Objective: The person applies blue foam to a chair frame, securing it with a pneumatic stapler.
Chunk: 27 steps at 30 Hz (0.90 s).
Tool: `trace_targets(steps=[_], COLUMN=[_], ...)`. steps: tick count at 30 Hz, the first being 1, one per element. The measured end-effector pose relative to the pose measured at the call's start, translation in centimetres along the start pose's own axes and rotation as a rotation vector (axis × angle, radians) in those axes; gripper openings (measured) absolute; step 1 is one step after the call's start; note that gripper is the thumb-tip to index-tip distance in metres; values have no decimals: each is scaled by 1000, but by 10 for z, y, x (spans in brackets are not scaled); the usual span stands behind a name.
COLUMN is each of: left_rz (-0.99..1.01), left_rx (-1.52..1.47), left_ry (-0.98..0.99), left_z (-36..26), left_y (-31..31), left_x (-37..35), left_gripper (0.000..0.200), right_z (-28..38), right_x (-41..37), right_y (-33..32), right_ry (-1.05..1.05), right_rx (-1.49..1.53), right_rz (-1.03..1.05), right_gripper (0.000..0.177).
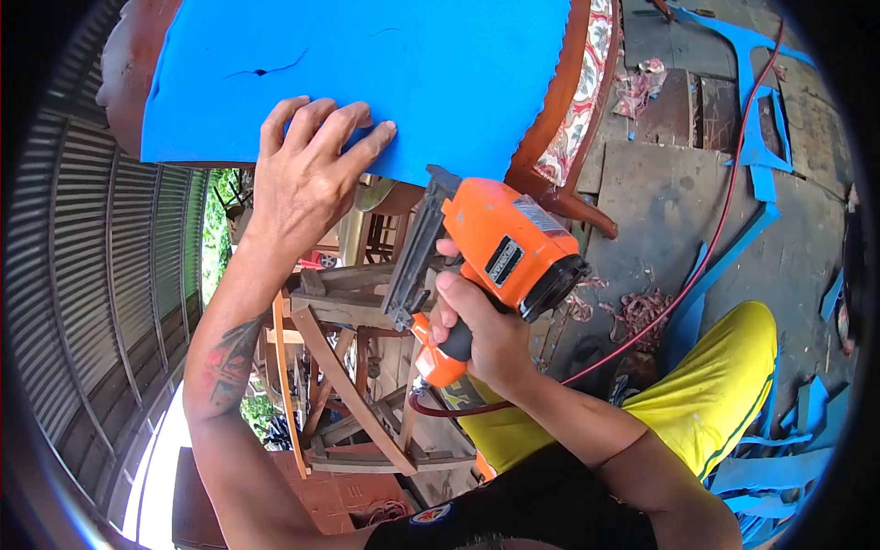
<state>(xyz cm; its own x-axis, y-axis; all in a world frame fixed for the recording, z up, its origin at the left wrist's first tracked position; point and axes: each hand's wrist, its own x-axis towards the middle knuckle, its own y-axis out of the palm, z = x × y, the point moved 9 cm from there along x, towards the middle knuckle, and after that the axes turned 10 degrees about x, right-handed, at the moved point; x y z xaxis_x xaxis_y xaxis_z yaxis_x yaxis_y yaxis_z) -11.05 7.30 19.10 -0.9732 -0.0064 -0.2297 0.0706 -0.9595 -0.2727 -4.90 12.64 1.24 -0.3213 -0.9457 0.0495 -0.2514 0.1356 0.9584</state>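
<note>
Right grip (486, 332), I had it clenched round the orange air tool (509, 240), nose at the blue foam (385, 78)'s edge; left grip (310, 179), open, fingertips on that foam!

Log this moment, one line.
left hand: on foam | right hand: gripping air tool | nose: at foam edge, contact unclear | hose: connected

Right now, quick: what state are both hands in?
Left hand: open, fingers on the blue foam.
Right hand: closed, holding the orange tool.
</note>
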Motion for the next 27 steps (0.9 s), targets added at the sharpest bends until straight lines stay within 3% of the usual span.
trace_targets(steps=[7,11,12,27], left_rz=[62,108,17,38], left_rx=[7,-35,-38,-47], left_ry=[50,-46,-53,-110], left_z=[-5,-3,-5,0], left_y=[11,8,1,9], left_x=[-1,14,18,13], left_gripper=[54,34,30,24], right_z=[-12,-12,-12,-2], right_x=[-3,2,2,6], right_y=[-6,-8,-8,-3], right_ry=[25,53,60,39], right_rx=[-18,-20,-25,-60], right_rz=[11,-8,-12,-6], right_gripper=[31,30,34,34])
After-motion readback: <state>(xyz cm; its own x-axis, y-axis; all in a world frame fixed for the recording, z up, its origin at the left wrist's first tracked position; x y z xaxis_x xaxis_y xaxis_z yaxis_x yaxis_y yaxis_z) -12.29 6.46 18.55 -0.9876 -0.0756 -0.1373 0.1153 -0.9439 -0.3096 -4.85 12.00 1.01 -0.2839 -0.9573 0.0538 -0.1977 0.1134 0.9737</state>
